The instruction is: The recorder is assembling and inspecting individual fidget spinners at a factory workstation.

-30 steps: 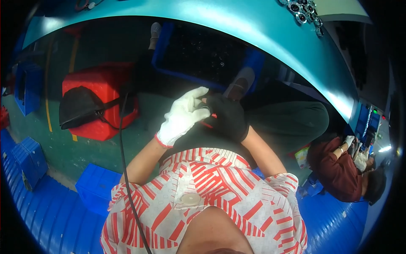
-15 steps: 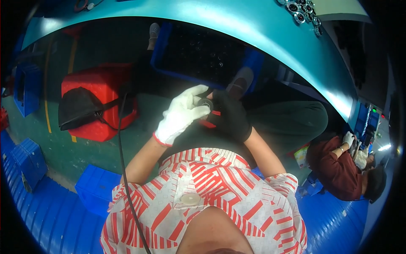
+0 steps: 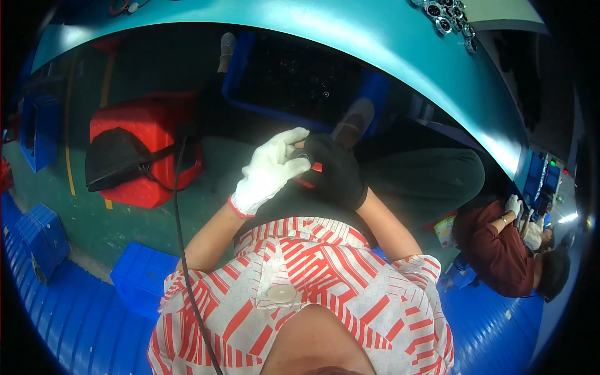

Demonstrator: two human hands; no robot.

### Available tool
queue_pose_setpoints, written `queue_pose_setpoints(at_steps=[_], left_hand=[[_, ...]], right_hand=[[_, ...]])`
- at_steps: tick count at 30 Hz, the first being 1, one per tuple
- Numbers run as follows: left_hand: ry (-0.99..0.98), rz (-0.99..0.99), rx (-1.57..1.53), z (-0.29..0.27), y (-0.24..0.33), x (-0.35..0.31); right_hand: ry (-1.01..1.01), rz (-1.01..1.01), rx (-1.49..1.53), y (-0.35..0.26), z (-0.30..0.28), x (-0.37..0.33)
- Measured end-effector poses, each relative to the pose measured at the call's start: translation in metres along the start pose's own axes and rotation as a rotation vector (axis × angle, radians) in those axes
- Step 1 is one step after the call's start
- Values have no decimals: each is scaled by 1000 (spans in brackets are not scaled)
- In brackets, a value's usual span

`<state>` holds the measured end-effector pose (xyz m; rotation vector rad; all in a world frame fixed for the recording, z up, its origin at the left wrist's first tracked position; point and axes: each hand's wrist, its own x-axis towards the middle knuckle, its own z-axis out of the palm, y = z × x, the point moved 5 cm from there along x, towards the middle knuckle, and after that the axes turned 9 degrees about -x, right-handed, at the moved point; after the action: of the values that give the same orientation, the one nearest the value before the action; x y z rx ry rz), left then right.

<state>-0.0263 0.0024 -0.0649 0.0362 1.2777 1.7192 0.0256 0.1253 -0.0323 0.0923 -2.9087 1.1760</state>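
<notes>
My left hand (image 3: 267, 170), in a white knit glove, pinches the near side of a small dark round part (image 3: 302, 154) with a shiny ring, its thumb and fingers curled toward it. My right hand (image 3: 337, 170), in a black glove with bare fingertips, closes round the same part from the other side and covers most of it. Red bits (image 3: 317, 167) show at the right hand's fingers; whether they belong to the glove or to something held cannot be made out. Both hands meet above my lap.
Beyond my knees a blue bin (image 3: 300, 115) holds dark small parts. A teal table (image 3: 250, 14) curves across the top, with several shiny round parts (image 3: 444, 25) on it. At left stands a red stool (image 3: 156, 181) with a black bag (image 3: 115, 159). A co-worker (image 3: 503, 250) sits at right.
My right hand has shifted slightly left and turned over the round part, which now shows less. The left hand has barely moved.
</notes>
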Motion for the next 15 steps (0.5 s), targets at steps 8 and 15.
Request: queue_pose_setpoints(at_steps=[8,15], left_hand=[[-7,-95,-389,-8,-7,2],[65,-7,-426,-10,-11,2]], right_hand=[[-9,79,75,4,-3,1],[39,48,63,5,-5,-1]])
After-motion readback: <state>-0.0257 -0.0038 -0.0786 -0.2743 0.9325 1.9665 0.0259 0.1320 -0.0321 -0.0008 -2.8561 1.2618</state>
